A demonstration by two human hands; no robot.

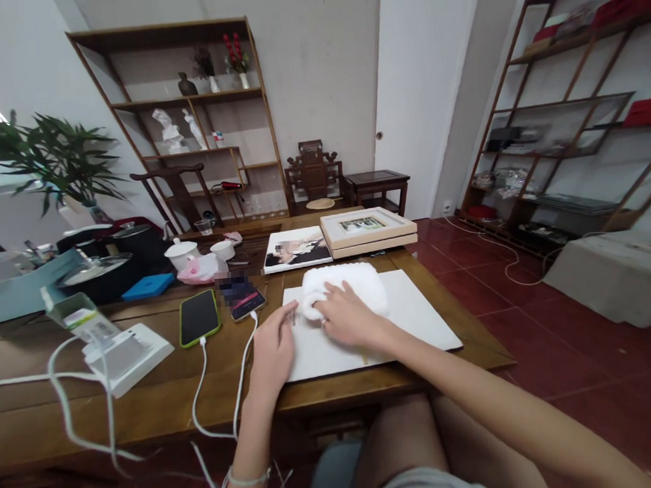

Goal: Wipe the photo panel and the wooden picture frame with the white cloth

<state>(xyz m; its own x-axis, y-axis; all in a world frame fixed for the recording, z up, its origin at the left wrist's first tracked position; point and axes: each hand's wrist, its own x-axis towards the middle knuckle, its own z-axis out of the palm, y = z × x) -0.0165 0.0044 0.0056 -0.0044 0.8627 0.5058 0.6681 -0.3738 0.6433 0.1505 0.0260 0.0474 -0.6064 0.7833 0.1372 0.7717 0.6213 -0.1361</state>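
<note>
Right hand (347, 316) presses fluffy white bundle (367, 283), grip unclear; left hand (273, 346) slightly parted alongside. Next move probably calls for gentle steadying.

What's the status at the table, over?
Right hand on white fluffy bundle. Left hand close by, contact unclear. Bundle on white board; green-cased phone off left.
</note>
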